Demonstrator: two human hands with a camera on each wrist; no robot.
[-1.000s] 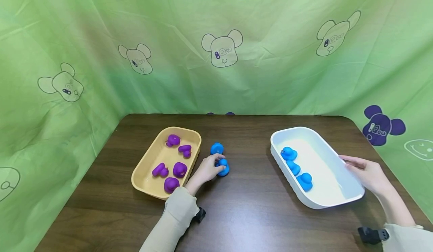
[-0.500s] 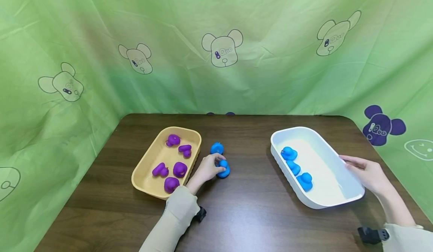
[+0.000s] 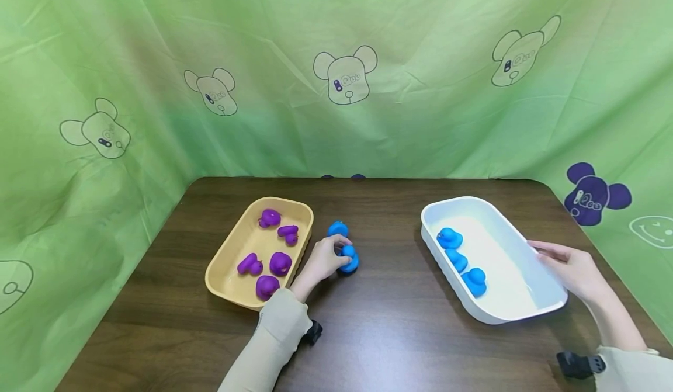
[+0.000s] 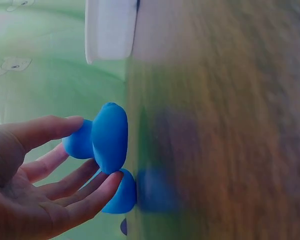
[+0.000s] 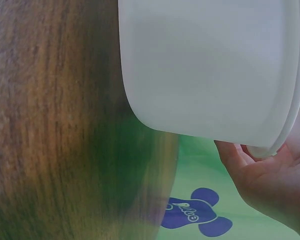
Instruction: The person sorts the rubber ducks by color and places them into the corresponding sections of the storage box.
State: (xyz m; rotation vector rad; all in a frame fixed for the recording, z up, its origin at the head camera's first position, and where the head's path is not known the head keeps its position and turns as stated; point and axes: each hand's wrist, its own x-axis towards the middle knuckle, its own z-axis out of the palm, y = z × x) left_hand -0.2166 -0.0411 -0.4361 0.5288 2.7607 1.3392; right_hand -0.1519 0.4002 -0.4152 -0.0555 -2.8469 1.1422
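Observation:
My left hand (image 3: 325,259) pinches a blue rubber duck (image 3: 349,259) by its head between thumb and fingers, close over the table. In the left wrist view that duck (image 4: 110,138) shows its flat base towards the tabletop, with a small gap. Just behind it a second blue duck (image 3: 337,229) sits on the table. My right hand (image 3: 570,269) holds the right rim of a white tray (image 3: 517,316), its fingers over the edge. Three blue ducks (image 3: 474,282) lie along that tray's left side. From the right wrist view, the hand (image 5: 270,172) grips the rim, fingers partly hidden.
A tan tray (image 3: 221,275) with several purple ducks (image 3: 280,264) stands left of the left hand, whose forearm passes by its near right corner. Dark wooden tabletop (image 3: 389,298) lies between the trays. A green printed curtain (image 3: 410,129) rises behind the table.
The blue duck in my left hand has risen slightly off the table, the hand shifting up a little with it. My right hand stays on the white tray's rim.

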